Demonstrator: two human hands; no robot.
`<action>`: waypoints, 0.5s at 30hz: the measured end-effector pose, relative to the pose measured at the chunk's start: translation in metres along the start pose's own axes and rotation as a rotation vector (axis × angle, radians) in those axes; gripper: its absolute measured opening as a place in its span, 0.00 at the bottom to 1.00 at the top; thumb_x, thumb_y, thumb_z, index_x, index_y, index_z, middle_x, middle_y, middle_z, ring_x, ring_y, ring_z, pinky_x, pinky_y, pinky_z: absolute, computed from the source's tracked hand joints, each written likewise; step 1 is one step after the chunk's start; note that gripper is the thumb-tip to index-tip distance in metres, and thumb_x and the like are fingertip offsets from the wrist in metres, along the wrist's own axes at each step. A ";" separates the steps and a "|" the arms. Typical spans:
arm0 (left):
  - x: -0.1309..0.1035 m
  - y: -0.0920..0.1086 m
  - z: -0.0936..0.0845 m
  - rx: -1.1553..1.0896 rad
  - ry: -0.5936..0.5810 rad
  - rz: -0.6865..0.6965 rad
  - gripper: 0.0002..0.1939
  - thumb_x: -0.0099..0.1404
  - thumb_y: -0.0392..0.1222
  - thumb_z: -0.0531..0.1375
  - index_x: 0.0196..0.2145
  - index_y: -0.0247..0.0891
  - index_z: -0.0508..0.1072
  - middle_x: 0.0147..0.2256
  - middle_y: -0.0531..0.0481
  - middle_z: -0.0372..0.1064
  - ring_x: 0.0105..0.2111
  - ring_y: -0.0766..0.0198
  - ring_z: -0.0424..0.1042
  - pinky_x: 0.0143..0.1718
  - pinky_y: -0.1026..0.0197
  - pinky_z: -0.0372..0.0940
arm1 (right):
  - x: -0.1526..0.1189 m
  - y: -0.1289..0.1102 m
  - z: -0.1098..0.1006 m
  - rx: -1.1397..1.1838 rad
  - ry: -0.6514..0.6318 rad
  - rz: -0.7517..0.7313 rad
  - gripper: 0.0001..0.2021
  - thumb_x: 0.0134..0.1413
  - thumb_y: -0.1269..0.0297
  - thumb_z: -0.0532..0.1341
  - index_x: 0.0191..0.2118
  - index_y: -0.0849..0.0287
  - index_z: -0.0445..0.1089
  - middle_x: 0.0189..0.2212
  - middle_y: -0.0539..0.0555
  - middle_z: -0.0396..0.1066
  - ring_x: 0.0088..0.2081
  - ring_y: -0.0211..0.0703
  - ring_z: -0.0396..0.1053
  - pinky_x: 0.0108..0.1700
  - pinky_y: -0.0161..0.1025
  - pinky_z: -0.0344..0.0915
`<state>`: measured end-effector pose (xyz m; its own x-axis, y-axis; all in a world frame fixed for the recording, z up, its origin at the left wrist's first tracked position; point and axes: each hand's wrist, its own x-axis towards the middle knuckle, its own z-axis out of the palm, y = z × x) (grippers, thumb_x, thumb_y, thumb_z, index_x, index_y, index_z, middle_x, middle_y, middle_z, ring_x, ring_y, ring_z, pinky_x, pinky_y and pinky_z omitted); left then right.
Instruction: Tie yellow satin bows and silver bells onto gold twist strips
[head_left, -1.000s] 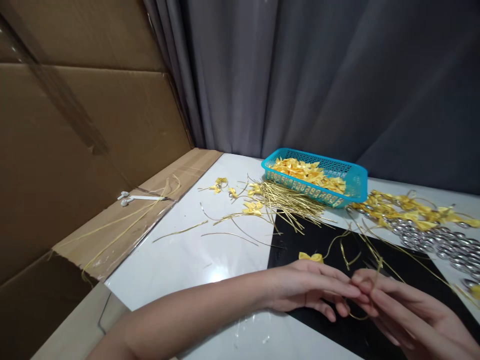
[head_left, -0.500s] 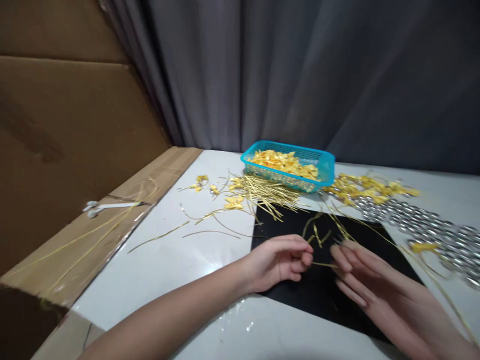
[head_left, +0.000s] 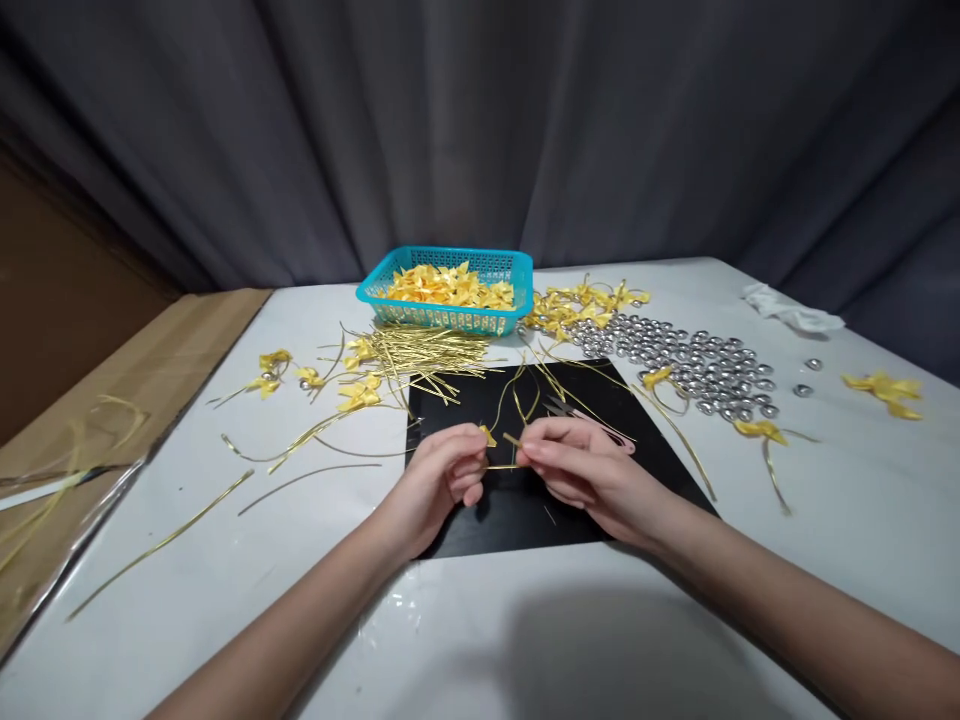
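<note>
Above the black mat (head_left: 465,520), my left hand (head_left: 448,468) is closed in a pinch at the left end of a thin gold wire (head_left: 501,467). A small yellow ribbon piece (head_left: 488,436) shows at its fingertips. Facing it, my right hand (head_left: 574,462) pinches a gold strip near the wire's right end. Pink-handled scissors (head_left: 616,436) lie on the mat behind my right hand and are partly covered by it. Loose gold wires also curve over the mat behind both hands.
A blue basket (head_left: 450,318) of yellow ribbon pieces stands at the back. Gold wires (head_left: 427,352) are piled before it. Silver beads (head_left: 682,355) spread right, near a white cloth (head_left: 791,310). Yellow flowers (head_left: 360,392) lie left; cardboard (head_left: 187,345) edges the table.
The view has swung right, so the basket and mat appear further left. My right hand has come closer to my left and now pinches a gold strip.
</note>
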<state>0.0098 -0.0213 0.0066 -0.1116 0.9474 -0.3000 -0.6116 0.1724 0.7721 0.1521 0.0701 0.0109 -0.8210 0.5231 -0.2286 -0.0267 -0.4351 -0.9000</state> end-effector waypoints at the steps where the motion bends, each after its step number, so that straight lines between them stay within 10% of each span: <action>1: 0.000 -0.001 -0.001 0.039 -0.006 0.003 0.13 0.54 0.39 0.62 0.19 0.36 0.60 0.17 0.62 0.42 0.17 0.74 0.39 0.16 0.72 0.49 | 0.000 0.001 0.000 -0.022 0.010 -0.002 0.10 0.43 0.60 0.68 0.25 0.63 0.71 0.19 0.47 0.66 0.12 0.21 0.46 0.14 0.27 0.36; 15: 0.003 -0.006 -0.003 0.270 0.014 0.006 0.09 0.53 0.40 0.61 0.19 0.36 0.68 0.13 0.62 0.44 0.15 0.74 0.41 0.16 0.71 0.49 | 0.003 0.004 0.000 -0.069 0.050 0.045 0.13 0.37 0.59 0.69 0.22 0.63 0.69 0.18 0.45 0.64 0.12 0.21 0.47 0.12 0.26 0.44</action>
<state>0.0107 -0.0205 -0.0005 -0.1262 0.9452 -0.3011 -0.3799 0.2344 0.8948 0.1499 0.0698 0.0064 -0.7911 0.5409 -0.2857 0.0501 -0.4082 -0.9115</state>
